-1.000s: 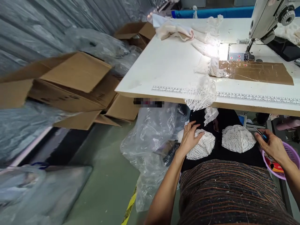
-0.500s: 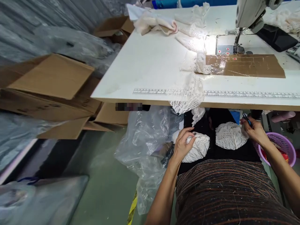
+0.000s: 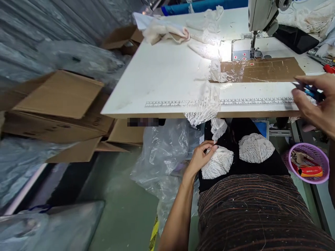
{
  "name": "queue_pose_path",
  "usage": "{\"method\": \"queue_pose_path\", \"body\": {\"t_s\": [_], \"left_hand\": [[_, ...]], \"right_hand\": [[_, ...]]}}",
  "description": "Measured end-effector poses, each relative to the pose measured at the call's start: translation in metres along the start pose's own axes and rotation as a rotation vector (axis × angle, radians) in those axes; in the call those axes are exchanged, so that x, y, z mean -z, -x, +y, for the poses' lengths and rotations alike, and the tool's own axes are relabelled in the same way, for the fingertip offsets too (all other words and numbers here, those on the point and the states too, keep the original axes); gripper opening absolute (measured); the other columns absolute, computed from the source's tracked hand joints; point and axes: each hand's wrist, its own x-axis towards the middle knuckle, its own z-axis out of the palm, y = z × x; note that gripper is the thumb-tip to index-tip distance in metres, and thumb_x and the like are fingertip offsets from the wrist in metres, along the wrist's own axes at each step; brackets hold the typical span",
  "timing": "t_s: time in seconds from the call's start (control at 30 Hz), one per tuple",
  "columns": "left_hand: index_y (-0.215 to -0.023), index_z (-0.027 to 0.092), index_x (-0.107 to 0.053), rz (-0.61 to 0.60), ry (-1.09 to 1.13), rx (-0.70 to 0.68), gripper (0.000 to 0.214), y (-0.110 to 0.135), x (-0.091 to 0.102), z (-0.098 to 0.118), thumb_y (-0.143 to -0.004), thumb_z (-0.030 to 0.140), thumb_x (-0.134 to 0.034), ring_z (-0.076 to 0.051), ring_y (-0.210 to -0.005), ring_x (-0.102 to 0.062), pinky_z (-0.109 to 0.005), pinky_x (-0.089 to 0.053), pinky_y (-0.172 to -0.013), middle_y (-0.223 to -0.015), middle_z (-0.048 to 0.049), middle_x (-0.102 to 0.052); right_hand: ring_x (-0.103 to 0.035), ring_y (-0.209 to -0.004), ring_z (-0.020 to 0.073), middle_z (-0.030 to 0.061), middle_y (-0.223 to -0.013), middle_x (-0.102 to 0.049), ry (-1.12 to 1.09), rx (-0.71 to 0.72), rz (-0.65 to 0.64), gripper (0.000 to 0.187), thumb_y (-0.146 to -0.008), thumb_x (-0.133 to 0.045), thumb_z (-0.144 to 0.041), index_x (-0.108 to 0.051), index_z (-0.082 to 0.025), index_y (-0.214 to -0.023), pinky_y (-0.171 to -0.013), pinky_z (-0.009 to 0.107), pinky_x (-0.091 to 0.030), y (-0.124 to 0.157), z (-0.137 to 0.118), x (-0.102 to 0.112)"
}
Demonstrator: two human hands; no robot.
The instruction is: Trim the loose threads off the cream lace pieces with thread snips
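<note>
On my lap lies a white lace cup (image 3: 219,164), with my left hand (image 3: 202,156) closed on its upper left edge, thumb against fingers. A second white lace cup (image 3: 255,149) rests on the black cloth over my other thigh, with no hand on it. From the table edge a chain of white lace pieces (image 3: 205,103) hangs down close to my left fingertips. Raised over the table's right front edge, my right hand (image 3: 318,101) grips small thread snips (image 3: 310,91) with blue on them, tips pointing left.
A sewing machine (image 3: 261,17) stands on the white table (image 3: 157,76), with a taped cardboard strip (image 3: 261,69) before its needle. A purple basket (image 3: 309,178) sits below right. Clear plastic (image 3: 167,150) hangs below the table, and an open carton (image 3: 60,97) stands left.
My right hand has risen from beside the right-hand lace cup to above the table edge, carrying the snips. My left hand stays at the left cup, its fingers drawn closer together.
</note>
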Motion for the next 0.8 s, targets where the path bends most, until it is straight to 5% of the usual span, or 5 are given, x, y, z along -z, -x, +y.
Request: {"method": "queue_pose_path", "body": {"t_s": [0.13,0.33,0.47,0.6,0.8], "left_hand": [[-0.082,0.018,-0.075,-0.022,0.137,0.049,0.042,0.001,0.002,-0.006,-0.092,0.051,-0.051,-0.025,-0.106,-0.068,-0.038,-0.05,-0.094,-0.114,-0.0127,-0.074],[-0.08,0.017,-0.075,0.003,0.172,0.088,0.049,-0.002,0.0,-0.009,-0.089,0.059,-0.053,-0.024,-0.098,-0.068,-0.035,-0.051,-0.089,-0.107,-0.0119,-0.075],[-0.078,0.017,-0.074,-0.009,0.147,0.103,0.048,-0.006,-0.001,-0.011,-0.086,0.06,-0.055,-0.024,-0.093,-0.068,-0.032,-0.051,-0.083,-0.102,-0.0104,-0.075],[-0.076,0.019,-0.075,0.003,0.114,0.088,0.048,-0.01,-0.003,-0.018,-0.083,0.062,-0.057,-0.025,-0.096,-0.067,-0.033,-0.051,-0.085,-0.103,-0.0107,-0.075],[-0.067,0.018,-0.073,0.005,0.074,0.125,0.047,-0.013,-0.004,-0.015,-0.079,0.062,-0.06,-0.025,-0.097,-0.066,-0.033,-0.051,-0.085,-0.101,-0.0121,-0.075]], "right_hand": [[-0.059,-0.122,0.0355,0.0204,-0.126,-0.066,0.162,0.189,0.009,0.043,-0.095,-0.059,-0.034,-0.062,-0.013,-0.131,-0.102,0.058,-0.047,-0.008,0.018,-0.014],[-0.068,-0.105,0.0272,0.0058,-0.103,-0.073,0.038,0.252,0.626,0.028,-0.096,-0.051,-0.015,-0.069,-0.024,-0.116,-0.093,0.047,-0.053,0.035,0.016,-0.025],[-0.069,-0.08,0.0212,0.0041,-0.084,-0.072,-0.049,0.218,0.458,0.019,-0.088,-0.055,-0.015,-0.07,-0.022,-0.096,-0.077,0.038,-0.055,0.078,0.024,-0.058],[-0.069,-0.09,0.0235,0.0121,-0.102,-0.072,-0.317,-0.504,-0.166,0.028,-0.09,-0.048,-0.029,-0.071,-0.017,-0.101,-0.08,0.038,-0.055,0.111,0.044,-0.094],[-0.07,-0.078,0.0221,0.0089,-0.086,-0.075,-0.392,-0.647,-0.379,0.029,-0.085,-0.058,-0.035,-0.073,-0.015,-0.098,-0.071,0.032,-0.055,0.132,0.05,-0.118]]}}
